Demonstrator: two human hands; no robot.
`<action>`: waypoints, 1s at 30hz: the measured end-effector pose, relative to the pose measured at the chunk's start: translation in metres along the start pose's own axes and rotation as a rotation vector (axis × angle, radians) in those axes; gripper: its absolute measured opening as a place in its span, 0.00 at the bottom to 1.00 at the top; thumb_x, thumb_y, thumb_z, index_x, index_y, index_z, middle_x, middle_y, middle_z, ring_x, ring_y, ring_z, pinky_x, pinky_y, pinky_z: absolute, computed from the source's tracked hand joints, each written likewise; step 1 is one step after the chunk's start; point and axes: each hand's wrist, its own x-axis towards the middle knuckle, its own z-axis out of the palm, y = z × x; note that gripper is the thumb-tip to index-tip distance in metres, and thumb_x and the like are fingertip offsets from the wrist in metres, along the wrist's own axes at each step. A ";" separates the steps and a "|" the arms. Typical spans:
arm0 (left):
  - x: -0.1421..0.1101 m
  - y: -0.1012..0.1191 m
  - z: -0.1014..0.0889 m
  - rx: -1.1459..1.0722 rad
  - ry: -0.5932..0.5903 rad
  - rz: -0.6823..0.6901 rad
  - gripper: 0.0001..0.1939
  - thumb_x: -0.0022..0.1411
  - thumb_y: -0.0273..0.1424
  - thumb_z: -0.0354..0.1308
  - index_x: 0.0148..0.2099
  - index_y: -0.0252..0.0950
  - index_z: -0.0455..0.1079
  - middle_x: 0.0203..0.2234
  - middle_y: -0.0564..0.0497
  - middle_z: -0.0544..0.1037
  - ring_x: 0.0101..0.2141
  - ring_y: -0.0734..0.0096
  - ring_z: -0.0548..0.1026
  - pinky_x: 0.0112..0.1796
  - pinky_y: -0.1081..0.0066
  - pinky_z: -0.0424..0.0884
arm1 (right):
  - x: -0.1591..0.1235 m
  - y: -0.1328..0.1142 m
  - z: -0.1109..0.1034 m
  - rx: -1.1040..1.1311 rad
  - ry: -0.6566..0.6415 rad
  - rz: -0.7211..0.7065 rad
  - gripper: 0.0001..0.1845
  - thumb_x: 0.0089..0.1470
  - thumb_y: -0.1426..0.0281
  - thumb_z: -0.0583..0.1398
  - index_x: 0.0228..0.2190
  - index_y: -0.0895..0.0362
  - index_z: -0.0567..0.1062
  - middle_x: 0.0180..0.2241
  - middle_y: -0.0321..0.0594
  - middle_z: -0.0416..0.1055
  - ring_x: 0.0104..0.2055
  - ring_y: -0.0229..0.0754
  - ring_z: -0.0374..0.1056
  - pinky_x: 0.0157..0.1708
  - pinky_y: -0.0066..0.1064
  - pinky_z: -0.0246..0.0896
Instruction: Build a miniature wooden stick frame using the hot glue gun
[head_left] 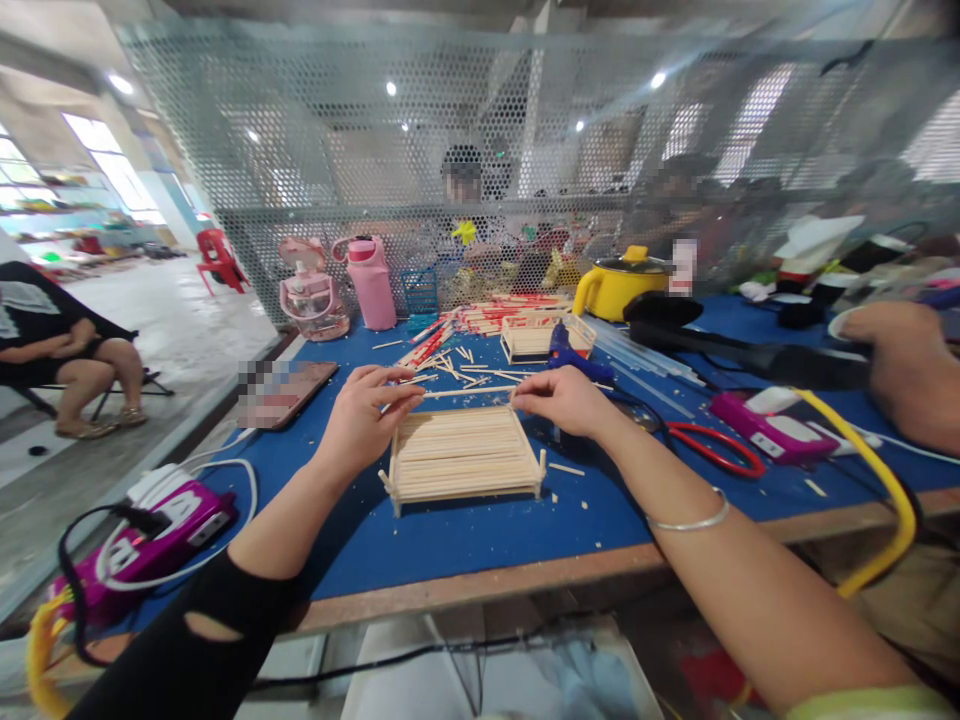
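A thin wooden stick (469,392) spans the gap between my hands, level above the back edge of a small bed-like frame of wooden sticks (465,455). My left hand (373,405) pinches the stick's left end, its fingers closed by the frame's back left corner. Closed on the other end, my right hand (561,398) is at the back right corner. Whether the stick touches the frame I cannot tell. The frame stands on short legs, with posts at its front corners. Just behind my right hand lies a blue glue gun (570,357).
Loose sticks (517,312) and a smaller stick frame (517,345) lie behind. A phone (289,395) and a purple power strip (157,540) are left. Right are red-handled scissors (716,450), another power strip (772,428), a yellow pot (622,287) and another person's arm (911,370).
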 end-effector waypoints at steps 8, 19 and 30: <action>-0.001 0.000 0.000 0.016 0.013 -0.005 0.09 0.62 0.33 0.57 0.37 0.41 0.79 0.44 0.48 0.79 0.44 0.61 0.70 0.48 0.57 0.66 | 0.000 0.000 0.000 0.010 -0.006 0.018 0.11 0.45 0.64 0.62 0.27 0.58 0.80 0.24 0.38 0.76 0.26 0.39 0.68 0.29 0.30 0.62; 0.000 0.002 0.001 0.020 0.002 -0.021 0.09 0.61 0.33 0.56 0.37 0.42 0.79 0.45 0.49 0.79 0.44 0.60 0.69 0.48 0.55 0.66 | 0.001 0.003 0.001 -0.006 -0.007 0.000 0.11 0.45 0.63 0.62 0.27 0.58 0.79 0.23 0.36 0.75 0.26 0.38 0.67 0.28 0.30 0.61; -0.001 0.003 0.000 0.005 0.011 -0.006 0.09 0.61 0.34 0.57 0.39 0.39 0.79 0.46 0.46 0.78 0.45 0.60 0.70 0.49 0.57 0.65 | 0.001 0.004 0.001 -0.022 -0.017 -0.011 0.13 0.46 0.62 0.61 0.28 0.58 0.79 0.25 0.38 0.75 0.26 0.39 0.67 0.29 0.30 0.60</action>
